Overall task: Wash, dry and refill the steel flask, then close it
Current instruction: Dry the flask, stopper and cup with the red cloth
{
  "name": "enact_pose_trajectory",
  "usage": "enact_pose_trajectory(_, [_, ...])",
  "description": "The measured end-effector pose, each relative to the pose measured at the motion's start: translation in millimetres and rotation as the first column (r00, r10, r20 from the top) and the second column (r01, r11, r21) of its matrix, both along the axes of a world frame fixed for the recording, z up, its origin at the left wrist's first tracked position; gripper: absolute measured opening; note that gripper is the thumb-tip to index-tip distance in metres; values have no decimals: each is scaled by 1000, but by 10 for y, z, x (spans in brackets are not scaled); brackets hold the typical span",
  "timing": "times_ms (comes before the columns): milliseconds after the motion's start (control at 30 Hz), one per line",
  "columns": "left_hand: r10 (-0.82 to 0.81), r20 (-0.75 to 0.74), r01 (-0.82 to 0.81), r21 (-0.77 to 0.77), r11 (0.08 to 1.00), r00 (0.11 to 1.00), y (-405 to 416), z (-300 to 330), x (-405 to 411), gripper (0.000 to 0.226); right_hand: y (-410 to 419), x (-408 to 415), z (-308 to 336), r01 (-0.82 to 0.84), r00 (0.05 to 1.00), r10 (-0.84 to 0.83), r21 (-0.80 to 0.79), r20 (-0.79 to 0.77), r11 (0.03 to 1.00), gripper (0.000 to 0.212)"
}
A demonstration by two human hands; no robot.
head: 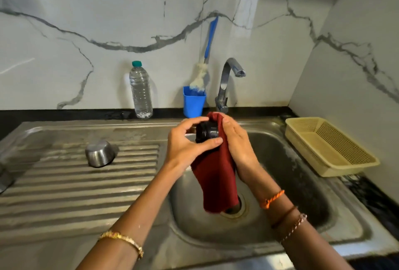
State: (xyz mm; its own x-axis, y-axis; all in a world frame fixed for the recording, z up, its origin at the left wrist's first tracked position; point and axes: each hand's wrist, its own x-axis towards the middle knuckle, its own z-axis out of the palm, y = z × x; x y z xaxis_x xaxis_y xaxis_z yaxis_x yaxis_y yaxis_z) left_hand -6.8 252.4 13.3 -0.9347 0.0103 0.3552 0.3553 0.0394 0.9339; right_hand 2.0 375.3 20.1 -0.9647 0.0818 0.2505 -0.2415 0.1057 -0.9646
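Observation:
Over the sink basin (302, 183) my left hand (186, 144) grips a round black flask stopper (206, 132) by its sides. My right hand (238, 151) holds a dark red cloth (216, 179) against the stopper's far side; the cloth hangs down toward the drain. A steel cup (100, 154), the flask's outer cap, lies upside down on the ribbed drainboard (64, 183). At the far left edge a steel object (4, 178) is mostly cut off; I cannot tell if it is the flask. A plastic water bottle (141, 91) with a green cap stands at the back.
A steel tap (226, 82) rises behind my hands, with no water running. A blue holder (193, 103) with a blue-handled bottle brush (207, 58) stands left of the tap. A beige plastic basket (328, 146) sits on the right counter. Marble walls close the back and right.

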Motion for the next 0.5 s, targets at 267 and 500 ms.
enact_pose_trajectory(267, [-99,334,-71,462,884,937,124,253,42,13,-103,-25,-77,165,837,-7,239,-548,957,41])
enact_pose_trajectory(500, [188,-51,-171,236,957,981,297,40,43,30,-119,-75,214,72,997,-80,-311,-13,948,30])
